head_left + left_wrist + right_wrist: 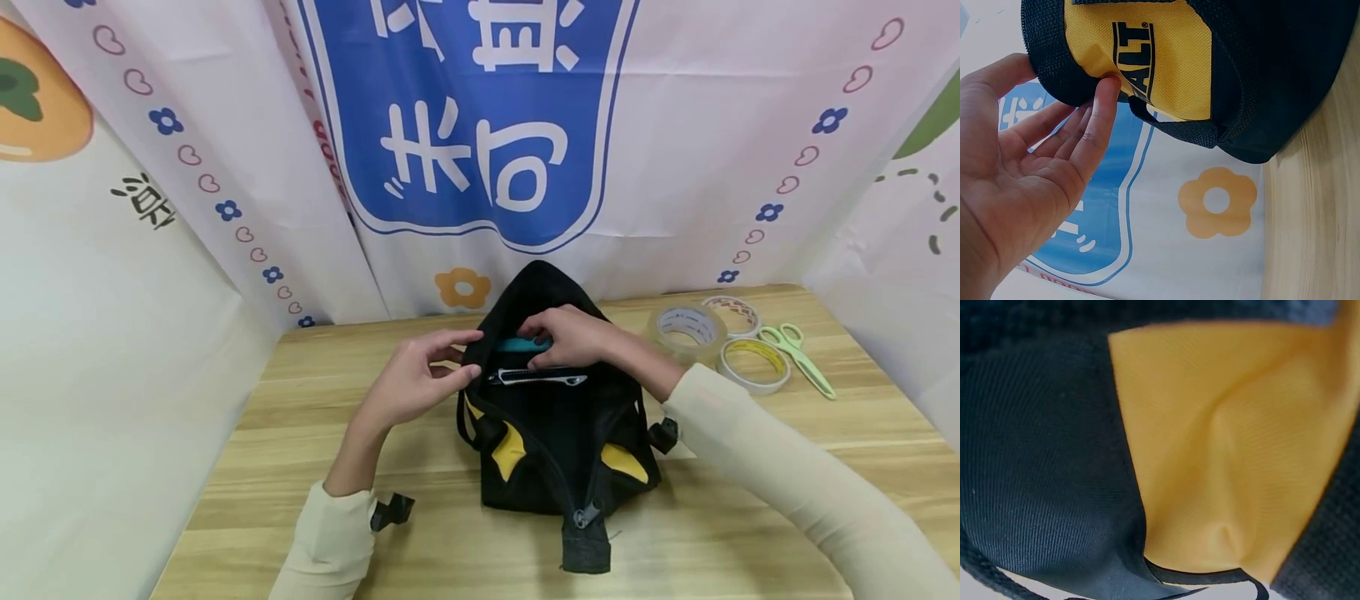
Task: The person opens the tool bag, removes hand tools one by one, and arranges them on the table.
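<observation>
A black and yellow tool bag [536, 492] stands on the table with its zipped top spread open. My left hand [416, 375] holds the bag's left rim between thumb and fingers; in the left wrist view, that hand [1041, 144] is against the black rim and yellow lettered side. My right hand [573, 337] reaches into the bag, its curled fingers gripping a teal object [513, 344] whose kind is partly hidden. Just below those fingers lies a utility knife [536, 377] inside the bag. Bag fabric [1210, 456] fills the right wrist view, where the hand is hidden.
Right of the bag on the wooden table [315, 417] lie a clear tape roll [660, 333], two more tape rolls [757, 385] [753, 310], and green scissors [802, 354]. A printed cloth [675, 192] hangs close behind the bag.
</observation>
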Action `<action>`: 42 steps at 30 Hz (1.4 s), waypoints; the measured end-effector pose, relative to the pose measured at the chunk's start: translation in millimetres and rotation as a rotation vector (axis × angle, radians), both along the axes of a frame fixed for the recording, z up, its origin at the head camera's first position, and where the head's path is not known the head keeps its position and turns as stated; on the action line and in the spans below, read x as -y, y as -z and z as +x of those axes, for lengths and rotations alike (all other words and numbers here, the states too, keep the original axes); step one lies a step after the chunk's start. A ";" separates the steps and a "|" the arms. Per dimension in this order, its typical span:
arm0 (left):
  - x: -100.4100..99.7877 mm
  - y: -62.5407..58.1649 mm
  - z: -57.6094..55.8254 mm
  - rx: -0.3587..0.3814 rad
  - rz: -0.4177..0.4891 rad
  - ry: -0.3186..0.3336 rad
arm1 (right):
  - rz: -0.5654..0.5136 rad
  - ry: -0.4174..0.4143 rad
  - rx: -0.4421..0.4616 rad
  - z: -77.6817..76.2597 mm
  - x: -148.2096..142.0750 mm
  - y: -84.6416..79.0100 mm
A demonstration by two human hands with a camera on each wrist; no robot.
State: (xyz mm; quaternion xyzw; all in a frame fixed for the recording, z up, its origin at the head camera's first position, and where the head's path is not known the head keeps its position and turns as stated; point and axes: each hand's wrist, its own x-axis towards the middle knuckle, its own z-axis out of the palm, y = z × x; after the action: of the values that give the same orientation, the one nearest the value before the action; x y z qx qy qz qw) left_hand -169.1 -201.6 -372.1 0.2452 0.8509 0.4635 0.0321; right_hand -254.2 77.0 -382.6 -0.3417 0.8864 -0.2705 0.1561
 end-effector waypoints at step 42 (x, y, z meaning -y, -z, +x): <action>3.5 -1.1 1.5 -0.014 0.006 -0.004 | -0.024 0.001 -0.168 -12.4 18.6 79.0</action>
State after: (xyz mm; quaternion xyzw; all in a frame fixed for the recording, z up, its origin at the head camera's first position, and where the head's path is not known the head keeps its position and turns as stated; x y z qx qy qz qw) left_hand -167.6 -205.1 -371.0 0.2469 0.8502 0.4643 0.0247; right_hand -266.6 58.4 -461.6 -0.3645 0.8933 -0.2517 0.0769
